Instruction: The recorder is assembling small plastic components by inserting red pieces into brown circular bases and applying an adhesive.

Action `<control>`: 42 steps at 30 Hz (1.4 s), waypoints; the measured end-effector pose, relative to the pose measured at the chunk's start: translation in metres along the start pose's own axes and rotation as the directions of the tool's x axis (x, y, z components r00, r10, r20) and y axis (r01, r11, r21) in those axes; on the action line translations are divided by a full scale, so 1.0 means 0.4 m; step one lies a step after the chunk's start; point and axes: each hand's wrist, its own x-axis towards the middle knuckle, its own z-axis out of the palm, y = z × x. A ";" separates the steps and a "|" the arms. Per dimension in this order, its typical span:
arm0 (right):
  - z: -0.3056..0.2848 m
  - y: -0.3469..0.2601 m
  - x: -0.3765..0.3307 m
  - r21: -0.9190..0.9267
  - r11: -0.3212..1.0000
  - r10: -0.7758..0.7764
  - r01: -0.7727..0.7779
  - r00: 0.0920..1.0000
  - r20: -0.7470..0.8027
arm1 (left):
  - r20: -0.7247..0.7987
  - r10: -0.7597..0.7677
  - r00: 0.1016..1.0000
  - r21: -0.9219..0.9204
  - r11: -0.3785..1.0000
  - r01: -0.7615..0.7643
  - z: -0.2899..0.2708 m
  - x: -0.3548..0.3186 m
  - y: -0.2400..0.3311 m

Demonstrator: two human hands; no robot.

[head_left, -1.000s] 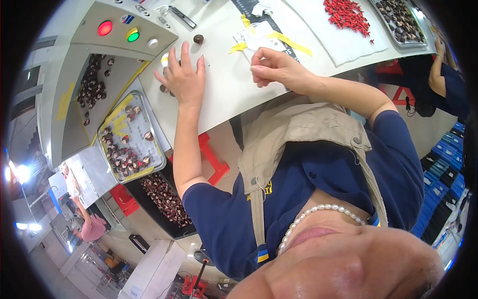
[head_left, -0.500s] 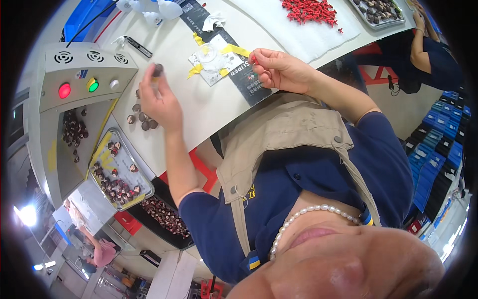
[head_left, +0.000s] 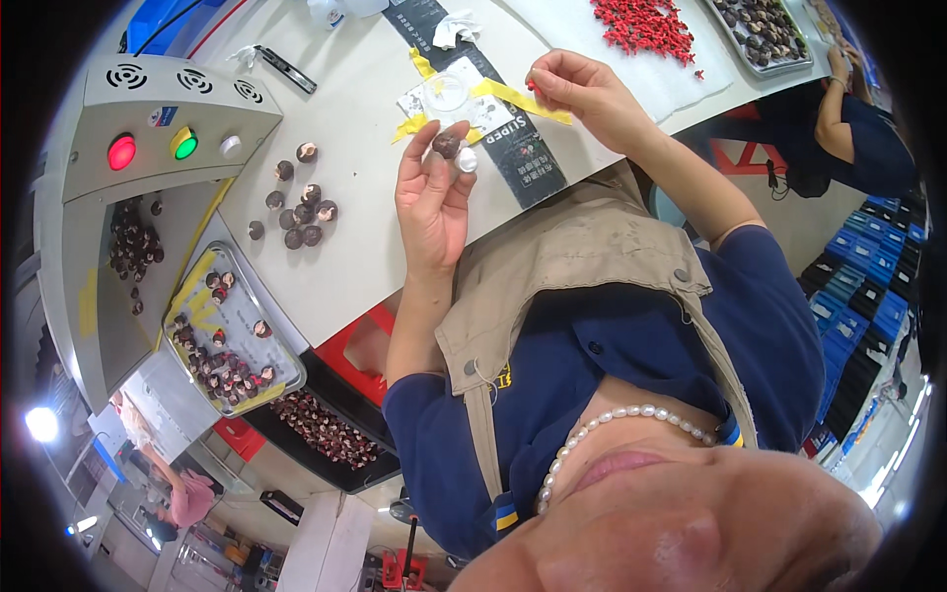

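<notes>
At the left edge of the white worktable point(head_left: 355, 247) stands a grey control box point(head_left: 168, 113) with a red and a green lamp, and below it a metal tray point(head_left: 229, 331) of small dark round pieces hangs over the near edge. A loose cluster of the same dark pieces point(head_left: 299, 209) lies on the table just right of the box. Next comes the left hand point(head_left: 431, 192), raised palm-up above the table's near edge, its fingers closed around one dark piece point(head_left: 446, 144) and a small pale bit point(head_left: 468, 159) pinched beside it. Behind it a clear round dish point(head_left: 446, 92) sits on a dark printed sheet point(head_left: 493, 109) taped down with yellow strips. The right hand point(head_left: 587, 91) hovers over that sheet, thumb and forefinger pinched on a tiny red bead point(head_left: 533, 87); more red beads point(head_left: 646, 28) lie heaped toward the far right corner, beside another tray point(head_left: 764, 35). To do this well, I judge the left hand should hold the dark piece steady with its open face turned toward the right fingertips, so that the bead can be set in without slipping.
</notes>
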 end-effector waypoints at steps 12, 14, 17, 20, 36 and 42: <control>0.108 -0.042 0.102 -0.767 0.555 -0.369 0.322 0.922 0.120 | -0.023 0.030 0.999 0.123 0.992 -0.027 -0.008 -0.012 -0.004; 0.127 -0.048 0.108 -0.775 0.536 -0.385 0.335 0.914 0.128 | -0.026 0.016 1.000 0.136 0.991 -0.013 -0.012 -0.012 -0.004; 0.145 -0.053 0.101 -0.780 0.508 -0.426 0.367 0.893 0.143 | -0.017 0.006 1.000 0.141 0.990 -0.003 -0.014 -0.019 0.001; 0.168 -0.068 0.106 -0.797 0.476 -0.451 0.373 0.881 0.143 | 0.003 0.006 1.000 0.091 0.996 -0.006 -0.033 -0.023 -0.001; 0.182 -0.125 0.131 -0.848 0.144 -0.439 0.510 0.801 0.407 | -0.032 -0.007 0.999 0.052 0.999 0.009 -0.023 -0.022 -0.014; 0.152 -0.123 0.144 -0.750 0.453 -0.501 0.481 0.834 0.232 | -0.004 -0.056 0.998 -0.102 0.993 0.055 -0.003 -0.005 -0.027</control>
